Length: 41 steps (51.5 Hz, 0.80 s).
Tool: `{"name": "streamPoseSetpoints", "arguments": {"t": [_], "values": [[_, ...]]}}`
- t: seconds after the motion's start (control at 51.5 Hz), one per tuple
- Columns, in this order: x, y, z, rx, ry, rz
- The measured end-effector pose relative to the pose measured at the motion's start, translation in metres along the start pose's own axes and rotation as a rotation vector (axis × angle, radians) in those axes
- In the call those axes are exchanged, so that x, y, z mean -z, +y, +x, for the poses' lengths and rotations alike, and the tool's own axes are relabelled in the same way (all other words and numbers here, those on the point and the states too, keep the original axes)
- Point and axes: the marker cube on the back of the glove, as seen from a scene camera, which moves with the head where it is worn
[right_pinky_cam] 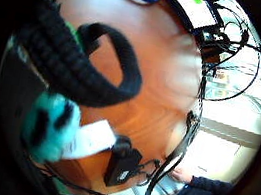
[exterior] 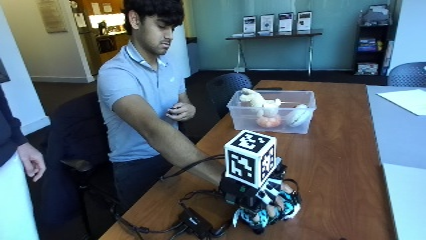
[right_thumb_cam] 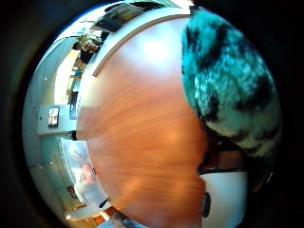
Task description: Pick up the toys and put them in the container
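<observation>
Gloved right hand [exterior: 266, 202] at the near end of the wooden table [exterior: 333, 150], fingers curled round a teal plush toy with dark spots [exterior: 256, 217], clamped on it. In the outside view the toy shows below the fingers, close to the tabletop; cannot tell whether it is touching the wood or just lifted off it. The thumb-side palm view has the teal fur [right_thumb_cam: 228, 80] filling one side, right against the palm, with bare wood beside it. The little-finger-side palm view shows the same toy [right_pinky_cam: 49, 124] with a white fabric label [right_pinky_cam: 90, 138] sticking out, and black glove fingers [right_pinky_cam: 75, 62] wrapped across. Just left of the hand, at the near edge of the table, a small black box [exterior: 196, 222] with its cables. Farther up the table, well apart from the hand, stands the clear plastic container [exterior: 271, 111]; it is open on top. Inside it already: a cream plush animal [exterior: 256, 102], something orange [exterior: 269, 121] low in the middle, a white rounded toy [exterior: 298, 116] to the right. Person's bare hand is held up near the chest, touching nothing of the task. Judgement: task well along, several toys in, this teal one grasped but not yet carried over. No other loose toy shows on the visible tabletop, so this may be the last; the table's near right corner is out of view.
</observation>
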Motion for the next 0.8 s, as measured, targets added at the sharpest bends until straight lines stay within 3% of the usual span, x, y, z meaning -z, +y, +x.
{"name": "streamPoseSetpoints", "arguments": {"t": [0.194,0.544,0.796], "values": [[0.044,0.02,-0.05,0.129,-0.354,0.073],[0.161,0.147,-0.279,0.708,-0.586,-0.085],[0.145,0.174,-0.377,0.732,-0.493,-0.206]]}}
